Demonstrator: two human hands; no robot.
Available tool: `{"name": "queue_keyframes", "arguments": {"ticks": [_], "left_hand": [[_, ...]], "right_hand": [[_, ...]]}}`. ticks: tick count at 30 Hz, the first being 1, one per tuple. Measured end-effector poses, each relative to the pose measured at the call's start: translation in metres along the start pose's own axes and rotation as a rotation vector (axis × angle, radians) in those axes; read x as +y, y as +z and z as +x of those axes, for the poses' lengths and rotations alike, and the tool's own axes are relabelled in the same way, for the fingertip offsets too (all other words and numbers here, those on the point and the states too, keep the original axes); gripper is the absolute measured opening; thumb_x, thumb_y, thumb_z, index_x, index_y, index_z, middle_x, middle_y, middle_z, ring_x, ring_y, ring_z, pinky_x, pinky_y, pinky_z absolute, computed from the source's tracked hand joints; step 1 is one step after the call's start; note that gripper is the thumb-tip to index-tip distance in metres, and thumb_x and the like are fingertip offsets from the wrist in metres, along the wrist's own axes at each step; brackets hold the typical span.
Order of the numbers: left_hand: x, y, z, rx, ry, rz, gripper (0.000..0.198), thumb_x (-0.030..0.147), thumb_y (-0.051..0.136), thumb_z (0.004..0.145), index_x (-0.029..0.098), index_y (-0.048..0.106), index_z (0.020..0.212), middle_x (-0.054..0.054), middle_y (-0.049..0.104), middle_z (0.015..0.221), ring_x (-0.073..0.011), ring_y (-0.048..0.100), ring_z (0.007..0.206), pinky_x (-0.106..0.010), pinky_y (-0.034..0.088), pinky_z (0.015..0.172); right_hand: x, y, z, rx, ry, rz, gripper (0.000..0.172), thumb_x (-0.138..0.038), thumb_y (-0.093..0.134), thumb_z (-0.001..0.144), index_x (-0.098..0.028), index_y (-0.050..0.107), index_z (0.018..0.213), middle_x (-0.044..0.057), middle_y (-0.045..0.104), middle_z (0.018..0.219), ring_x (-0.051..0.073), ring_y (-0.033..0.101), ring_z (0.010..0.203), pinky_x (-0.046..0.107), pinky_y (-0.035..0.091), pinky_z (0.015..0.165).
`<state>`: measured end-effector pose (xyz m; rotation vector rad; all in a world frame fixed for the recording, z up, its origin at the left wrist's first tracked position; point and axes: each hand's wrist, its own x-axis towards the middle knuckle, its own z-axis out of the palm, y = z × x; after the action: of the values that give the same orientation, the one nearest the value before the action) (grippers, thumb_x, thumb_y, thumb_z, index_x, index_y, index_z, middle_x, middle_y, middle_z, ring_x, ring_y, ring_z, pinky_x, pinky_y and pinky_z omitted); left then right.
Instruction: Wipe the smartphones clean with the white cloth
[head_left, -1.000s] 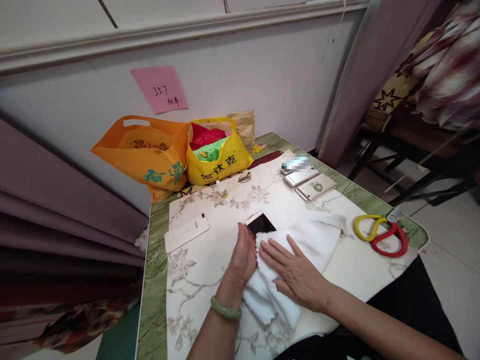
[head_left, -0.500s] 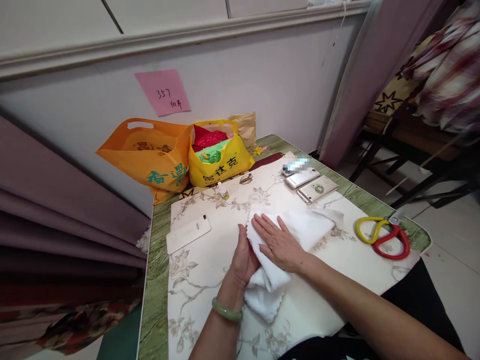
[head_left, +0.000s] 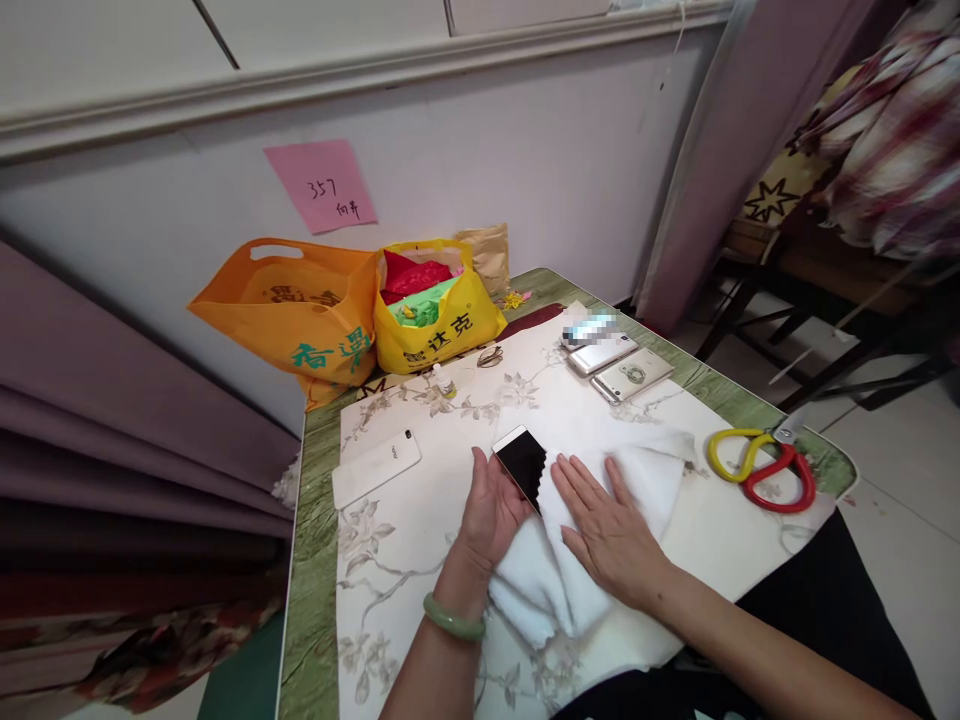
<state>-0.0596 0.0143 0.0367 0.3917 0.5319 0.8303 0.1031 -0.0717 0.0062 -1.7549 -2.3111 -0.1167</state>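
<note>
My left hand [head_left: 491, 512], a green bangle on its wrist, is closed on the left edge of a phone [head_left: 520, 460] with a dark screen that lies on the flowered table cover [head_left: 405, 530]. My right hand [head_left: 607, 525] lies flat with fingers stretched out on a white cloth [head_left: 645, 475]. The cloth covers the phone's near end, and only the far part of the screen shows.
A white phone [head_left: 375, 466] lies to the left. Two more phones [head_left: 619, 365] rest at the far right, and yellow and red scissors [head_left: 761, 470] at the right edge. Orange [head_left: 300, 310] and yellow [head_left: 435, 305] bags stand by the wall, with a small bottle [head_left: 444, 380] nearby.
My right hand slid the cloth forward over the whole phone, then back toward me and to the right, so the dark screen shows again. My left hand stayed on the phone's edge.
</note>
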Motion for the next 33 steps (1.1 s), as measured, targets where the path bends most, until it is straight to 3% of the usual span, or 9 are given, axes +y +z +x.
{"name": "queue_keyframes", "arguments": {"ticks": [7, 10, 13, 16, 19, 26, 33], "left_hand": [[0.000, 0.004, 0.000, 0.038, 0.029, 0.064, 0.055, 0.060, 0.040, 0.093, 0.028, 0.046, 0.137, -0.011, 0.057, 0.137, -0.0260, 0.061, 0.116, -0.046, 0.050, 0.096], [-0.001, 0.007, 0.000, 0.069, 0.043, 0.060, 0.052, 0.058, 0.042, 0.093, 0.033, 0.044, 0.139, -0.007, 0.055, 0.141, -0.0248, 0.058, 0.121, -0.045, 0.048, 0.099], [-0.002, 0.011, -0.001, 0.047, 0.035, 0.032, 0.053, 0.056, 0.043, 0.093, 0.030, 0.045, 0.140, -0.008, 0.055, 0.141, -0.0251, 0.055, 0.126, -0.045, 0.044, 0.105], [-0.002, 0.015, -0.001, 0.013, 0.046, 0.003, 0.056, 0.055, 0.043, 0.094, 0.023, 0.046, 0.140, -0.010, 0.055, 0.141, -0.0245, 0.050, 0.131, -0.041, 0.037, 0.112], [-0.001, 0.016, 0.001, 0.036, 0.062, -0.011, 0.059, 0.055, 0.042, 0.094, 0.021, 0.046, 0.141, -0.010, 0.054, 0.142, -0.0237, 0.046, 0.134, -0.039, 0.032, 0.116], [-0.003, 0.010, 0.002, 0.276, 0.018, 0.035, 0.063, 0.063, 0.049, 0.088, 0.022, 0.054, 0.135, -0.008, 0.058, 0.137, -0.0250, 0.048, 0.133, -0.037, 0.034, 0.116], [-0.005, -0.001, 0.004, 0.172, -0.050, -0.040, 0.063, 0.063, 0.051, 0.087, 0.016, 0.059, 0.128, -0.014, 0.065, 0.126, -0.0291, 0.053, 0.127, -0.043, 0.033, 0.115]], "right_hand": [[0.001, -0.012, -0.035, 0.004, -0.065, -0.016, 0.066, -0.020, 0.043, 0.090, -0.013, 0.022, 0.153, 0.010, 0.026, 0.158, 0.024, 0.021, 0.146, 0.058, -0.003, 0.118], [-0.001, -0.016, -0.044, -0.016, -0.130, 0.017, 0.068, -0.017, 0.042, 0.089, -0.015, 0.021, 0.153, 0.008, 0.026, 0.158, 0.023, 0.021, 0.146, 0.059, -0.010, 0.117], [-0.002, -0.017, -0.044, -0.082, -0.204, 0.109, 0.069, -0.022, 0.043, 0.091, -0.022, 0.017, 0.155, 0.002, 0.025, 0.158, 0.023, 0.019, 0.147, 0.056, -0.018, 0.115], [-0.001, -0.017, -0.033, -0.172, -0.231, 0.226, 0.071, -0.030, 0.045, 0.093, -0.028, 0.012, 0.155, -0.001, 0.023, 0.159, 0.024, 0.020, 0.147, 0.054, -0.019, 0.116], [-0.002, -0.016, -0.016, -0.204, -0.241, 0.309, 0.075, -0.037, 0.048, 0.093, -0.029, 0.008, 0.155, 0.000, 0.023, 0.159, 0.026, 0.022, 0.146, 0.058, -0.009, 0.118], [-0.007, -0.007, 0.024, -0.177, -0.223, 0.286, 0.072, -0.037, 0.047, 0.095, -0.025, 0.009, 0.155, 0.002, 0.013, 0.161, 0.024, 0.011, 0.148, 0.059, -0.004, 0.117], [-0.007, -0.003, 0.057, -0.199, -0.205, 0.259, 0.066, -0.038, 0.043, 0.097, -0.023, 0.014, 0.155, 0.002, 0.012, 0.161, 0.023, 0.010, 0.149, 0.057, 0.006, 0.118]]}}
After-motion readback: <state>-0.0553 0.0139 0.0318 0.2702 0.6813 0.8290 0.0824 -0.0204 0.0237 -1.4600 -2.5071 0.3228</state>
